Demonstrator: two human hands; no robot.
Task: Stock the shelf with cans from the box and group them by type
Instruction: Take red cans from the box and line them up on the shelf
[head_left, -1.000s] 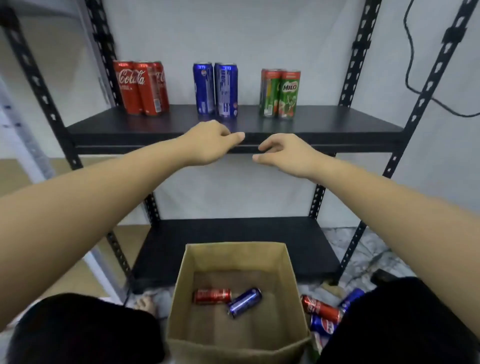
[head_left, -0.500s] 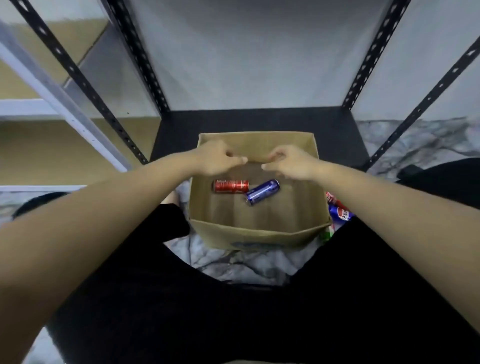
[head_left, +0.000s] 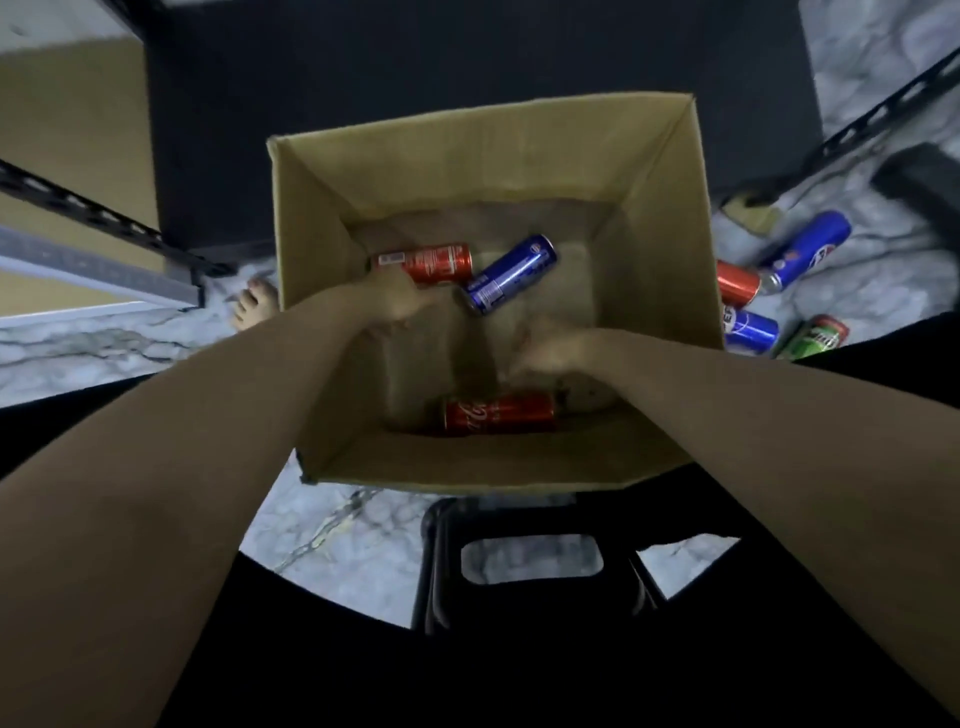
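Where cardboard box (head_left: 660, 171) gapes, cylindrical cans (head_left: 511, 274) lie.

A grey-veined white marble floor (head_left: 358, 540) lies under a black metal rack with a dark bottom board (head_left: 415, 67) and perforated uprights (head_left: 88, 208), a tan wall panel (head_left: 67, 130) to its left, in dim light.

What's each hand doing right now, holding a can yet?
Left hand: inside the box, at the far red can; grip cannot be told.
Right hand: blurred, above the near red can; cannot be told.
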